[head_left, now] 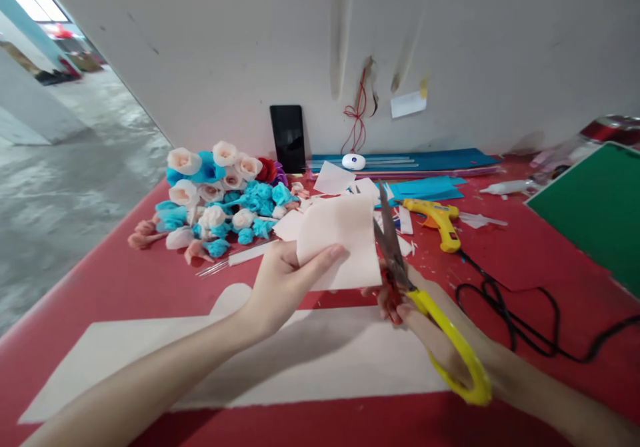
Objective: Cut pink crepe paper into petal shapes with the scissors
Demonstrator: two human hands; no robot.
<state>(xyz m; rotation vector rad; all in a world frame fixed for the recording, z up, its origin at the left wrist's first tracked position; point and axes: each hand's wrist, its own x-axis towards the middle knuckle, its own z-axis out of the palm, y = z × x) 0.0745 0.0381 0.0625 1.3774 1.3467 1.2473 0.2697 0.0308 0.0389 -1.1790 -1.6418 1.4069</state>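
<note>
My left hand (295, 277) pinches a cream piece of paper (345, 233), thumb on its near face and fingers behind. The paper is upright, with a rounded upper left corner. My right hand (405, 300) is closed on scissors with yellow handles (463, 347). Their blades point up and stand apart, right beside the paper's right edge; whether they touch it I cannot tell. A dark red part shows by the right fingers, too blurred to name. Below both hands, a long cream paper strip (320, 360) lies flat on the red table (280, 427).
Crepe paper flowers (215, 200) in cream, blue and pink crowd the left. A phone (289, 139) leans on the wall. Right of the scissors lies a yellow glue gun (437, 220) with a looping black cord (530, 343). A green board (595, 213) stands far right. Paper scraps lie behind.
</note>
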